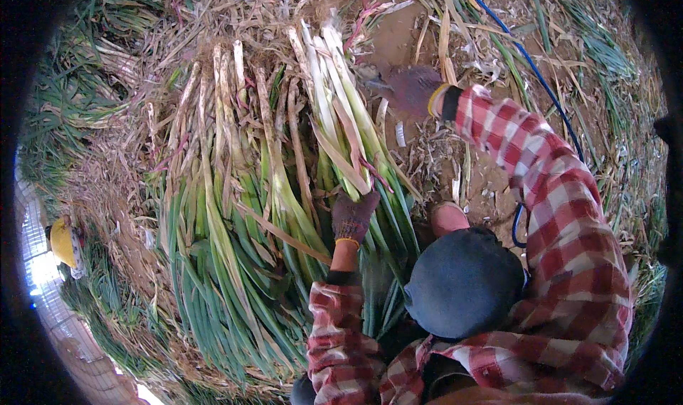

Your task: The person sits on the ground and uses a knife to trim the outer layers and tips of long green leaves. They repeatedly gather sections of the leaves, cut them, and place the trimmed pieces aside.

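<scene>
A wide heap of long green onions (220, 241) lies in front of me, white root ends away from me and green leaves toward me. My left hand (353, 219), in a dark glove, is closed on the upper leaves of a green onion at the heap's right side. Cleaner white stalks (346, 78) lie just beyond it, with a dry peeled leaf (348, 167) across them. My right hand (413, 90), gloved with a yellow cuff, is beside the white ends, its fingers closed round a small greyish thing, smeared and too unclear to name.
A blue hose (530, 60) runs over the ground at the right, behind my right arm. My dark-covered knee (466, 283) is right of the heap. More green onions (67, 113) lie at the far left. Dry husks (114, 192) litter the soil. A person in a yellow hat (64, 243) is at the left edge.
</scene>
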`<action>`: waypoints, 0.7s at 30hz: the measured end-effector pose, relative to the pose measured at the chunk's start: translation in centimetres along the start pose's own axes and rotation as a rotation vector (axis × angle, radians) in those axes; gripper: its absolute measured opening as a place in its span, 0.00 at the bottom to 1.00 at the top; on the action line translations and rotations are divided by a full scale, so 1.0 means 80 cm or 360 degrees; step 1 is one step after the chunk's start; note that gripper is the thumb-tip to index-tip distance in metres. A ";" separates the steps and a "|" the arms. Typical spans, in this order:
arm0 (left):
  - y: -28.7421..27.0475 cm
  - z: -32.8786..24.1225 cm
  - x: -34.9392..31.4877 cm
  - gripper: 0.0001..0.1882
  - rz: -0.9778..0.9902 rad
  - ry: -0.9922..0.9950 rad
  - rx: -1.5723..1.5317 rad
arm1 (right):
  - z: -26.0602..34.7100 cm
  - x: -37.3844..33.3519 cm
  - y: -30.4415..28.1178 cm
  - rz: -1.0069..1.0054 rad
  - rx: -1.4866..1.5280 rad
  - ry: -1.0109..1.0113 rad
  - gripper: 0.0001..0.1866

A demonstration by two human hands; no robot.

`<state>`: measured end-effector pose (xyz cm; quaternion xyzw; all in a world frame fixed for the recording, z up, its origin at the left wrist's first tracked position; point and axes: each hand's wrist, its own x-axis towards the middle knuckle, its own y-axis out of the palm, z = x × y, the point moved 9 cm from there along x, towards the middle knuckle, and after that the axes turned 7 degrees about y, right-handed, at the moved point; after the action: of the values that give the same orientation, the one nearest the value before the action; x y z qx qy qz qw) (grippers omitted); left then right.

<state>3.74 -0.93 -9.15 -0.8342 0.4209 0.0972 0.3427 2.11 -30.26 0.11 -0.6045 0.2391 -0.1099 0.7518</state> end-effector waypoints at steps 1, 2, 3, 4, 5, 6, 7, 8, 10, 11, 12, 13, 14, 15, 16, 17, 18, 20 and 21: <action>0.000 -0.017 -0.002 0.39 0.0028 0.0051 -0.0003 | -0.007 0.011 -0.006 -0.0167 0.0009 -0.0002 0.29; 0.001 -0.016 -0.002 0.39 0.0052 -0.0088 0.0146 | -0.011 0.021 -0.015 -0.0335 0.0013 -0.0008 0.27; 0.004 -0.020 0.000 0.38 0.0062 -0.0043 0.0106 | -0.023 0.036 -0.014 -0.0285 -0.0009 0.0050 0.26; 0.009 -0.024 0.002 0.38 0.0076 0.0004 0.0069 | -0.032 0.051 -0.014 -0.0237 -0.0029 0.0112 0.26; 0.003 -0.026 0.000 0.37 0.0066 0.0028 0.0037 | -0.016 0.063 -0.020 -0.0184 -0.0032 0.0146 0.25; -0.003 -0.027 -0.002 0.37 0.0052 0.0008 0.0073 | -0.005 0.068 -0.019 -0.0046 -0.0133 0.0156 0.24; -0.010 -0.043 -0.009 0.36 0.0048 -0.0007 0.0100 | -0.003 0.068 -0.017 -0.0071 -0.0092 0.0113 0.23; -0.012 -0.051 -0.012 0.36 0.0049 -0.0019 0.0126 | -0.007 0.064 -0.015 -0.0095 -0.0054 0.0077 0.23; 0.004 -0.027 -0.002 0.35 0.0018 0.0069 -0.0056 | -0.022 0.048 -0.008 -0.0142 -0.0015 0.0095 0.27; 0.000 -0.020 -0.002 0.35 -0.0020 0.0095 -0.0143 | -0.011 0.036 -0.007 -0.0012 0.0076 0.0070 0.28; -0.003 -0.014 -0.003 0.34 -0.0020 0.0124 -0.0073 | -0.001 0.020 -0.007 0.0118 0.0164 0.0047 0.30; -0.005 -0.021 -0.005 0.33 -0.0006 0.0163 -0.0006 | 0.003 0.001 -0.005 0.0248 0.0245 0.0041 0.31; -0.007 -0.037 -0.008 0.31 0.0015 0.0203 0.0064 | -0.002 -0.017 -0.002 0.0154 0.0062 -0.0029 0.35; -0.002 -0.052 -0.011 0.30 0.0097 0.0174 0.0199 | -0.008 -0.035 -0.002 0.0064 0.0020 -0.0078 0.35; 0.008 -0.081 -0.016 0.28 0.0193 0.0151 0.0326 | -0.013 -0.058 -0.004 -0.0019 -0.0031 -0.0114 0.35; 0.019 -0.075 -0.015 0.31 0.0056 0.0564 0.0365 | 0.007 -0.070 -0.011 -0.0117 -0.0055 -0.0208 0.36; 0.034 -0.067 -0.021 0.34 -0.0090 0.0973 0.0442 | 0.025 -0.084 -0.020 -0.0177 0.0021 -0.0279 0.35; 0.083 -0.083 -0.030 0.27 0.0373 0.0620 0.1048 | 0.023 -0.124 -0.038 -0.0264 0.0144 -0.0323 0.33; 0.109 -0.107 -0.058 0.25 0.0408 0.1150 0.1239 | 0.028 -0.137 -0.037 -0.0264 0.0167 -0.0351 0.34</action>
<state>-6.93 -7.13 -4.93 -0.5681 0.6150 -0.3176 0.4451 -5.85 -24.06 5.83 -0.5905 0.0983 -0.1168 0.7924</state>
